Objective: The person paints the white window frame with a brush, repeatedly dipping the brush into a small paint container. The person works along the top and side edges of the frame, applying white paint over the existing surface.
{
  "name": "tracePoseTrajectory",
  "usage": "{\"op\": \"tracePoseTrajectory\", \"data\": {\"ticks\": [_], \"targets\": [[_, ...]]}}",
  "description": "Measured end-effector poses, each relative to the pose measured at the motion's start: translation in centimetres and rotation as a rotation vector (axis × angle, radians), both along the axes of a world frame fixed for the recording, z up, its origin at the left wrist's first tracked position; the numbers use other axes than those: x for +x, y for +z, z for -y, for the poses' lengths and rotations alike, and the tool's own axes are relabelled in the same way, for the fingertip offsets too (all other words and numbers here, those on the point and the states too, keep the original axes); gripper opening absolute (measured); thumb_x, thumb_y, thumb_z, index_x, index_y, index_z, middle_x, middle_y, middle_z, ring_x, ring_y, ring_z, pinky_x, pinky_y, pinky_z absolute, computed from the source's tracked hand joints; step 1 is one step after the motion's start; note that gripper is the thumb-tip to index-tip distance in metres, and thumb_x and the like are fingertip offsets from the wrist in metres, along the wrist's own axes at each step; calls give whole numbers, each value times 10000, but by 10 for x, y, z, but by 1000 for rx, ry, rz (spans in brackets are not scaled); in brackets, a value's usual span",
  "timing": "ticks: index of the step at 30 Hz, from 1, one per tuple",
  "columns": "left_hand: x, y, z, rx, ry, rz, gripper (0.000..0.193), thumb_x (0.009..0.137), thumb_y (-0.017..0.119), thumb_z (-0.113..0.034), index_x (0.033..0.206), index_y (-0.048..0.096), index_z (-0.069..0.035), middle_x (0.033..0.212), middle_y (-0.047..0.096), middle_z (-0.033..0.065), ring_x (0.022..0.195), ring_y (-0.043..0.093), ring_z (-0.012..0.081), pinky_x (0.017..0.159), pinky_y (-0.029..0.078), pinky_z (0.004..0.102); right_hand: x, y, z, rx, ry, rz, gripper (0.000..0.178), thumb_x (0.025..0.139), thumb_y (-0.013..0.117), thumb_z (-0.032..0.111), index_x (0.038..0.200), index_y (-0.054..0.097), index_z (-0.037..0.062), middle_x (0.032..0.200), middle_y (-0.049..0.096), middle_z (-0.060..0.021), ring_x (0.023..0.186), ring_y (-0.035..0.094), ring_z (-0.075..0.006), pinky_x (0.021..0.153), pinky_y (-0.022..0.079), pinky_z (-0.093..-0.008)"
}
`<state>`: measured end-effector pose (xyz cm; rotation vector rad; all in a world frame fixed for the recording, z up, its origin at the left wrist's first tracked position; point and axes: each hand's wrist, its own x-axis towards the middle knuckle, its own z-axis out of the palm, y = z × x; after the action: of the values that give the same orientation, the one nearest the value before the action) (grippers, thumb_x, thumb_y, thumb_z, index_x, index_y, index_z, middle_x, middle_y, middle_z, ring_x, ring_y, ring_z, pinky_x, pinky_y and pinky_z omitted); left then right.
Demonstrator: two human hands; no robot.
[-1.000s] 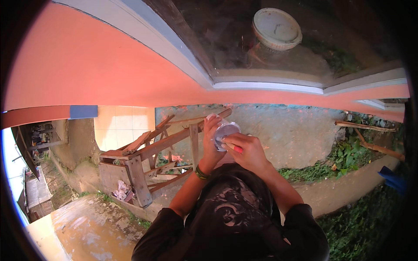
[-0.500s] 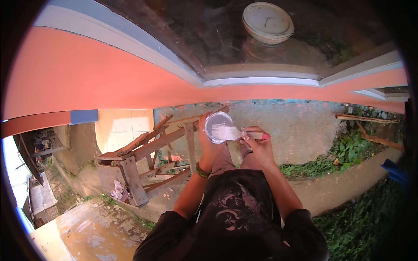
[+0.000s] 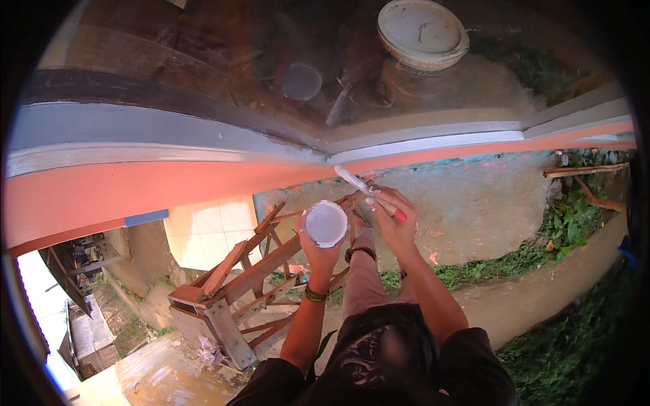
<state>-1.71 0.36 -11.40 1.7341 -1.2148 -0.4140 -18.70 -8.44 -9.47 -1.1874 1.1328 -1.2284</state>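
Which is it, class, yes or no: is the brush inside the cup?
No, the right hand holds the brush outside the cup, which the left hand grips.

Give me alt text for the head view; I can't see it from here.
One of the hands, the left hand, holds a round container of pale paint; the right hand grips a paintbrush, bristles raised near a grey window frame. An orange wall runs below the frame.

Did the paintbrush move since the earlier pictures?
Yes: the paintbrush has left the cup and moved toward the pale window frame, its bristles pointing that way now.
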Motion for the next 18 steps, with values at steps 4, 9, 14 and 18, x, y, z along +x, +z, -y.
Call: {"op": "tracePoseTrajectory", "data": {"ticks": [4, 9, 14, 18], "targets": [[6, 0, -9, 80, -24, 20, 1010, 634, 980, -138, 1441, 384, -19, 1377, 461, 158, 1264, 526, 302, 1047, 472, 443, 32, -41, 18, -98, -46, -48, 222, 837, 769, -34, 1057, 739, -34, 1094, 744, -168, 1013, 710, -255, 896, 542, -338], [2, 7, -14, 86, -51, 23, 1020, 642, 977, -154, 1454, 373, -22, 1378, 447, 162, 1276, 511, 325, 1065, 449, 462, 52, -46, 27, -158, -40, -74, 216, 837, 775, -11, 1050, 739, -24, 1059, 750, -166, 986, 719, -286, 883, 548, -347], [2, 7, -22, 125, -45, 65, 1049, 642, 980, -168, 1472, 355, -24, 1417, 399, 164, 1313, 479, 326, 1087, 429, 458, 47, -35, 15, -237, 5, -13, 226, 831, 800, 11, 1049, 747, -7, 1083, 743, -165, 976, 730, -289, 842, 567, -344], [-2, 7, -28, 129, -39, 28, 1054, 634, 984, -164, 1470, 357, -23, 1420, 391, 161, 1319, 473, 316, 1095, 424, 453, 42, -47, 11, -121, -73, -49, 239, 821, 798, -16, 1054, 747, -5, 1090, 741, -162, 982, 729, -289, 842, 564, -342]]}}
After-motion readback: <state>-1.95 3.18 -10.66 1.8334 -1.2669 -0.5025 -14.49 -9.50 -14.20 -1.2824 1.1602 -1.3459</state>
